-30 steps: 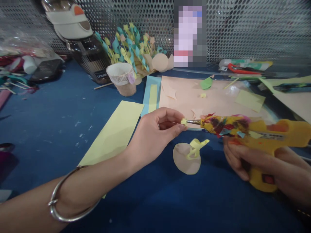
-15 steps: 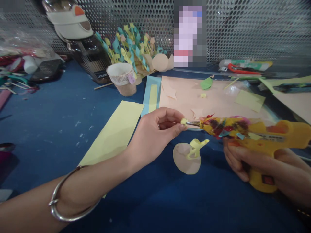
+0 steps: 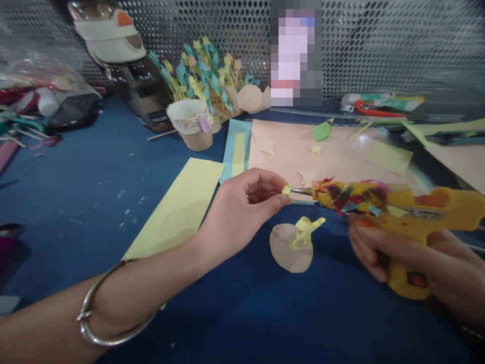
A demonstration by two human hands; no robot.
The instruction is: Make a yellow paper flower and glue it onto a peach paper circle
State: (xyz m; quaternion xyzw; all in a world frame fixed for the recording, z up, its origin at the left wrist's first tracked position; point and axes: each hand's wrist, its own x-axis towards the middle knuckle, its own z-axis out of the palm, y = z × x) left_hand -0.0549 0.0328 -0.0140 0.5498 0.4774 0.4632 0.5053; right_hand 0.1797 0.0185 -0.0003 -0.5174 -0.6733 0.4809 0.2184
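Between the thumb and fingers of my left hand (image 3: 244, 212) is pinched a small pale-yellow paper piece (image 3: 286, 190); its exact shape is too small to tell. My right hand (image 3: 401, 247) is wrapped round the handle of a yellow hot glue gun (image 3: 407, 207), its barrel crusted with coloured scraps. The gun's metal nozzle (image 3: 302, 191) points left and meets the paper piece. Just below, on the blue table, lies a rounded paper disc (image 3: 288, 255) with a small yellow paper watering can (image 3: 305, 227) standing on it.
A yellow paper sheet (image 3: 178, 202) lies under my left forearm. Pink paper (image 3: 280, 134) with scraps is behind my hands. Farther back stand a small pot (image 3: 195, 136), a dark bottle (image 3: 138, 91) and paper stars on stems (image 3: 212, 71). Glue stick tube (image 3: 401, 101) is at back right.
Almost nothing differs. Both hands hold their places, with the glue gun's nozzle still at the yellow paper piece; the gun has shifted very slightly.
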